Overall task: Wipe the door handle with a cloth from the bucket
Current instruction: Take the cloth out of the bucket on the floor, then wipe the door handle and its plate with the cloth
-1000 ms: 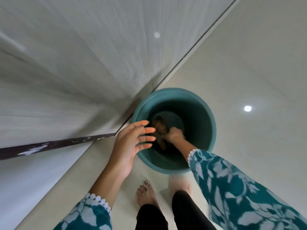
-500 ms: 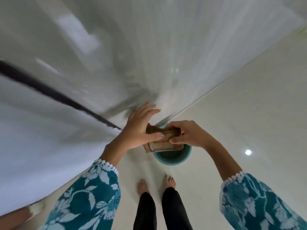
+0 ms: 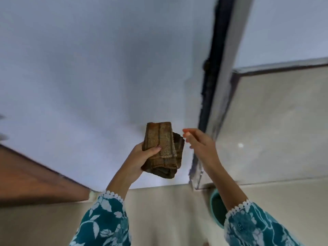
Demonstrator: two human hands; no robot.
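Observation:
A folded brown checked cloth (image 3: 162, 148) is held upright in front of a pale wall, with my left hand (image 3: 142, 155) gripping its lower left side, thumb across the front. My right hand (image 3: 198, 144) hovers just to the right of the cloth, fingers apart and holding nothing. It is close to the cloth's edge but apart from it. The teal bucket (image 3: 217, 210) shows only as a sliver of rim on the floor at the lower right, mostly hidden behind my right forearm. No door handle is visible in this view.
A dark vertical strip (image 3: 211, 68) runs down the wall right of the cloth, beside a pale frame. A brown wooden surface (image 3: 32, 180) fills the lower left. Beige floor tiles (image 3: 275, 130) lie to the right and below.
The cloth came out of the bucket and up in front of the wall. It passed from my right hand to my left, and my right hand let go. The view tilted upward.

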